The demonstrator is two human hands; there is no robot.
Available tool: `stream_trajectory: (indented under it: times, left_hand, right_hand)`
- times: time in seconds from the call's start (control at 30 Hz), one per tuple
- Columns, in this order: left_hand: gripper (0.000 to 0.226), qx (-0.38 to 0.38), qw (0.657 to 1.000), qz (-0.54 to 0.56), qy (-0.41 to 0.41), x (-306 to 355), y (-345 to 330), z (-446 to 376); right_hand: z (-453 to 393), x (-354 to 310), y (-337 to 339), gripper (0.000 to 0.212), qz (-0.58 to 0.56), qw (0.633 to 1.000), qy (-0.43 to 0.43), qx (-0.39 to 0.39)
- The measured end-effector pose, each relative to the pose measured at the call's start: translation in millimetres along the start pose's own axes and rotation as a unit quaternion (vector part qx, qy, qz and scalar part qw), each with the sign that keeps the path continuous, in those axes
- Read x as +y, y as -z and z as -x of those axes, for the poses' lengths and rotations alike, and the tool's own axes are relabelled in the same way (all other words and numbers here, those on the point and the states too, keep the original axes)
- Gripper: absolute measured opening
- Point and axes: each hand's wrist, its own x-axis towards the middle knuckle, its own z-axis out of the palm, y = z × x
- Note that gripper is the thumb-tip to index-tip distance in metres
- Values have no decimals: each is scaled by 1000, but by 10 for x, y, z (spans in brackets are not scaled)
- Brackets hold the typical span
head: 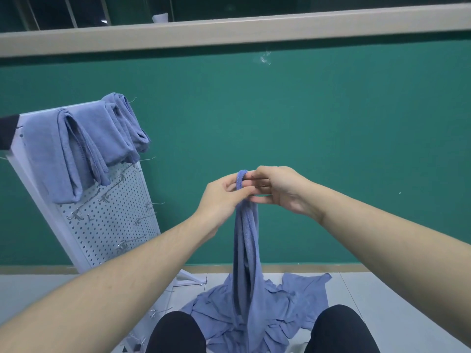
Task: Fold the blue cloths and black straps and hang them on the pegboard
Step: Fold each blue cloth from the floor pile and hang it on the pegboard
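Both hands, left hand [221, 193] and right hand [276, 186], pinch the blue cloth [246, 238] at its top edge; slide them apart along the hem to find corners before folding

Pegboard [109, 220] stands left; cloth pile [293, 296] lies on floor [407, 301].

This looks like a plain indoor room set up for a hanging exercise, not a home. A green wall [305, 128] topped by a beige ledge [229, 29] backs a pale tiled floor [407, 301], where a freestanding white pegboard [112, 220] with wire hooks leans, draped with folded blue cloths [84, 138].
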Motion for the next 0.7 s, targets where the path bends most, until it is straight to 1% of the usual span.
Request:
stream_trajectory:
  times: [0.1,0.17,0.23,0.3,0.37,0.4,0.47,0.5,0.57,0.63,0.7]
  left_hand:
    - [16,53,998,-10,18,-52,29,-43]
    - [23,61,997,-13,40,-82,37,-71]
    - [25,47,997,-11,52,-111,60,-95]
    - [24,28,998,-6,62,-123,93,-108]
    - [23,21,998,-10,63,-118,120,-120]
    - [22,16,998,-12,62,-109,129,-122]
    - [21,5,998,-17,58,-72,144,-122]
    - [22,1,998,-20,53,-56,153,-124]
    - [22,-1,999,-28,44,-44,174,-126]
    - [22,0,999,-29,37,-40,183,-122]
    - [22,16,999,-25,27,-47,193,-125]
  right_hand:
    - [33,-23,6,20,41,998,-16,-41]
    - [44,-13,1,22,94,995,-5,-43]
    - [36,21,5,21,177,983,35,-17]
    - [17,73,40,15,265,959,92,35]
    - [-20,138,98,20,324,933,147,63]
    - [-44,167,124,26,345,921,169,58]
    - [-58,203,152,35,359,913,193,24]
    - [-58,210,162,36,354,914,199,8]
    - [-69,221,196,30,347,913,216,-12]
    - [-71,224,217,27,363,905,221,-3]
    - [-63,219,242,31,380,899,215,16]
